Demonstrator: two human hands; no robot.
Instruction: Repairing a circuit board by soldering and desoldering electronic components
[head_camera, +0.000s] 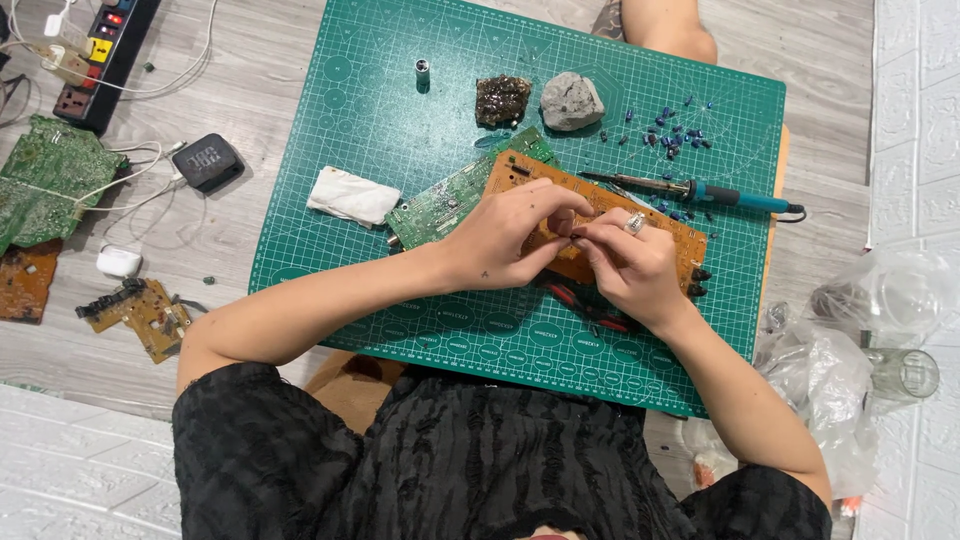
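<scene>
both hands meet over the orange circuit board (640, 215) lying on the green cutting mat (340, 120): the left hand (510, 235) and right hand (630, 262) press fingertips together, pinching something too small to tell at the board's middle. the step looks like picking a part off the board. a soldering iron (690, 188) lies just beyond, near blue components (672, 130). next calls for a steady pull.
</scene>
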